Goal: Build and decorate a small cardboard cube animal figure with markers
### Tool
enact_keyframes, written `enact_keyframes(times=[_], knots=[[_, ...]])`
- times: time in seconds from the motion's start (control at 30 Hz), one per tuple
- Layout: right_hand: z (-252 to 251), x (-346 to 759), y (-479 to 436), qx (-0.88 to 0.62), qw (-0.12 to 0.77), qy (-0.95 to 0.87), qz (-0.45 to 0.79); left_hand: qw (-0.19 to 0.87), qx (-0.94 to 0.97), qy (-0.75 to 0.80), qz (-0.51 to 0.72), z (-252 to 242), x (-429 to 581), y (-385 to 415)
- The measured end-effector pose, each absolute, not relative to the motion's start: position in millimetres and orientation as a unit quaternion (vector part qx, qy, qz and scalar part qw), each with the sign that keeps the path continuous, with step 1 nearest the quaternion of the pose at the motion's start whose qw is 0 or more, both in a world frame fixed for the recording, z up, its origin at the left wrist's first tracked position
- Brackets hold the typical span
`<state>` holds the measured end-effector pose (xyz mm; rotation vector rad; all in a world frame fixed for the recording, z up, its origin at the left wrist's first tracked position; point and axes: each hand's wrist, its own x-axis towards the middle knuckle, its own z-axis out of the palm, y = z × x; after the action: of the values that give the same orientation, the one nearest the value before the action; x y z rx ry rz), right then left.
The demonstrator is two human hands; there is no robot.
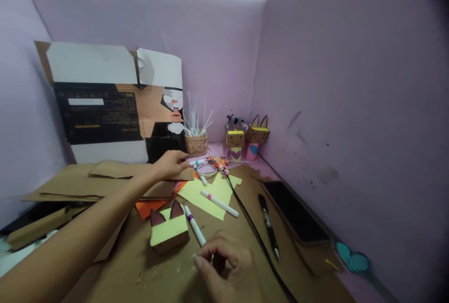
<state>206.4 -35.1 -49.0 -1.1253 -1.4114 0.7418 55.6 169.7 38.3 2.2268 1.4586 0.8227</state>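
Observation:
My left hand [171, 165] reaches to the back of the table, its fingers apart beside the end of a blue-banded white marker [198, 162]; whether they touch it is unclear. Low in front, my right hand [229, 265] is closed in a pinch, with a small pale bit at the thumb tip too blurred to name. Just beyond those fingers lies a purple-banded marker [195, 226]. To its left sits a small cardboard box head [170, 235] with a yellow paper top and two brown pointed ears. A pink-banded marker [220, 203] rests on yellow paper [206, 193].
A glue gun [221, 165] in patterned wrapping trails a black cord [254, 229]. Right of it are a pen [269, 228] and a phone [294, 212]. Glue sticks fill a basket [196, 145]; two eared cardboard figures [235, 140] stand behind. Folded cardboard [70, 181] lies left.

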Motion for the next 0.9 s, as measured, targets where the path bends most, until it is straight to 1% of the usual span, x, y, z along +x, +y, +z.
enact_keyframes(times=[0.1,0.2,0.3,0.33,0.43,0.47,0.5,0.57,0.63,0.73,0.83,0.9], knots=[[-45.3,208.0,-36.3,-0.49,0.567,-0.578,0.322,0.185,0.742,0.554,0.329,44.2,31.9,151.5],[-40.3,210.6,-37.3,-0.506,0.575,-0.569,0.3,0.203,0.68,0.594,0.379,47.6,0.2,115.4],[-36.6,212.1,-36.7,-0.507,0.578,-0.579,0.27,0.236,0.637,0.605,0.415,36.0,-26.7,71.7],[-36.3,211.8,-36.2,-0.504,0.576,-0.586,0.267,0.258,0.629,0.604,0.416,27.9,-32.4,58.6],[-38.8,208.5,-34.4,-0.497,0.569,-0.602,0.258,0.414,0.659,0.528,0.339,-3.4,-33.7,30.1],[-40.4,206.8,-33.8,-0.496,0.568,-0.607,0.251,0.443,0.659,0.512,0.327,-13.4,-28.6,24.3],[-42.2,205.1,-33.3,-0.494,0.567,-0.613,0.242,0.454,0.658,0.495,0.34,-21.7,-21.5,20.0],[-45.6,202.1,-32.6,-0.489,0.564,-0.627,0.223,0.442,0.687,0.457,0.353,-32.4,-4.5,15.1],[-48.5,200.2,-31.9,-0.49,0.556,-0.636,0.213,0.392,0.699,0.476,0.363,-36.0,10.4,13.8],[-51.6,198.7,-29.7,-0.496,0.546,-0.639,0.218,0.36,0.687,0.502,0.383,-37.0,21.5,16.6],[-51.5,196.9,-27.1,-0.504,0.547,-0.617,0.256,0.339,0.678,0.516,0.4,-40.7,21.2,23.9],[-49.6,195.1,-25.9,-0.517,0.548,-0.577,0.314,0.321,0.67,0.53,0.408,-44.5,18.3,30.2]])
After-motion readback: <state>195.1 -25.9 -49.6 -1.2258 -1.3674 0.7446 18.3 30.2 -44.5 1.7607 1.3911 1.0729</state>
